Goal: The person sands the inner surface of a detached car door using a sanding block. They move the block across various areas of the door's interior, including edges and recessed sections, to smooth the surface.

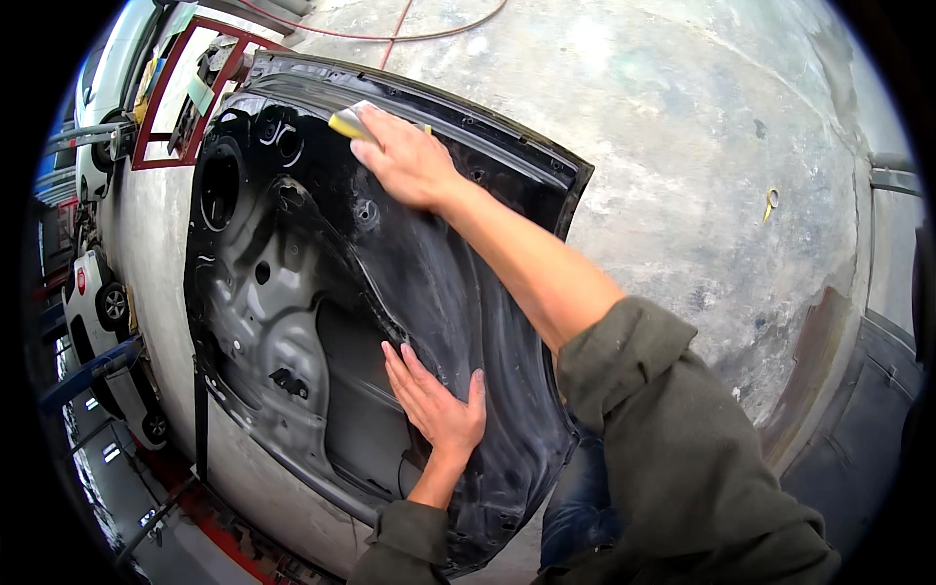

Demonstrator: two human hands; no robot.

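A black car door shell point(507, 409), its inner side up, fills the middle of the view, with holes, stamped recesses and dull, scuffed patches. My right hand point(405, 161) is closed around a yellow and grey pad point(346, 123) on the door's upper part, near the long top rail. Lower down, my left hand point(434, 400) lies on the dull surface beside the inner opening, fingers stretched out and holding nothing.
Behind the door's upper left are a red metal frame point(156, 164) and a red hose point(361, 37). Parked cars point(115, 307) and lift arms point(93, 375) line the left. A small yellow item point(770, 205) lies on the concrete floor point(702, 127) at right.
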